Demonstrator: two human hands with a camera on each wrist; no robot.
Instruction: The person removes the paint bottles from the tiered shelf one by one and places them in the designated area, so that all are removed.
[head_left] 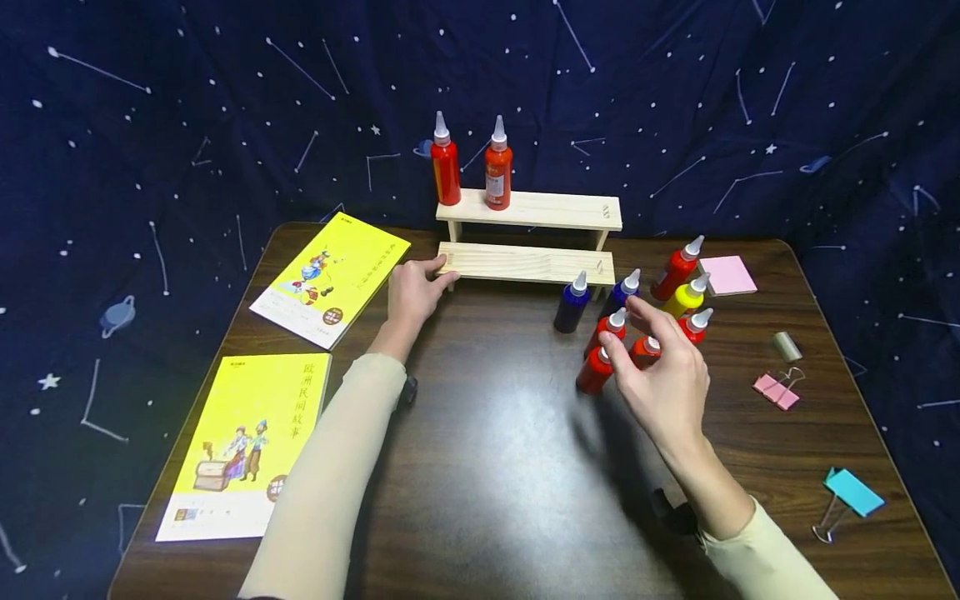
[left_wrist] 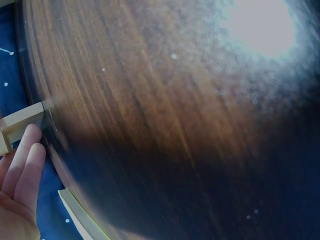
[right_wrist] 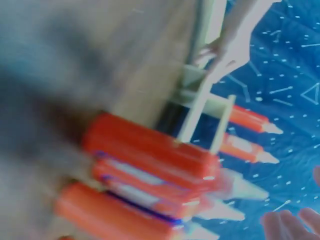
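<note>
My left hand (head_left: 412,292) holds the left end of the lower step of a two-step wooden rack (head_left: 525,262), thumb and fingers about the board's end. In the left wrist view its fingers (left_wrist: 30,170) lie against the rack's end. My right hand (head_left: 671,375) hovers over a group of squeeze bottles with pointed white caps, thumb and forefinger apart with nothing between them. Nearest to it is a red bottle (head_left: 594,372). Beside that stand more red bottles, a yellow bottle (head_left: 683,302) and two dark blue bottles (head_left: 572,308). The hand partly hides some.
Two red bottles (head_left: 445,171) stand on the rack's upper step. Yellow books (head_left: 333,275) lie at the left. At the right are a pink note pad (head_left: 727,276), a small greenish cylinder (head_left: 787,347), a pink binder clip (head_left: 776,391) and a teal binder clip (head_left: 855,492).
</note>
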